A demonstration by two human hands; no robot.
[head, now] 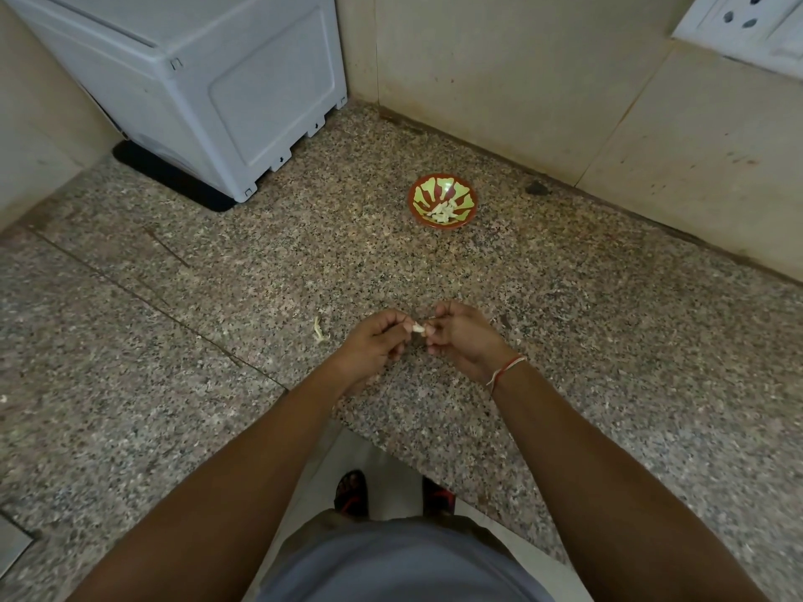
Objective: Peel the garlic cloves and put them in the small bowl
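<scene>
The person stood at a speckled granite counter [565,341], both arms stretched out over it. The left hand [373,345] and the right hand [462,338] met just above the stone near the counter's front edge, fingers curled inward on both. Between their fingertips sat a pale garlic clove [418,328], pinched from the left by the left hand's thumb and fingers and from the right by the right hand's fingertips, so that the clove bridged the small gap between the two hands. How much skin was on it, I could not tell; it looked whitish. A red and white thread [506,370] circled the right wrist.

Well beyond the hands, toward the back wall, stood the small bowl [442,201], red-rimmed with a green and red pattern inside, and in its bottom lay a little heap of peeled cloves [444,212]. The bowl was well apart from the hands and slightly to their right.

A scrap of garlic skin [319,328] lay on the counter just to the left of the left hand. At the back left corner sat a white plastic appliance [208,93] on a dark mat [174,180]. A wall socket [747,23] showed at the upper right.
</scene>
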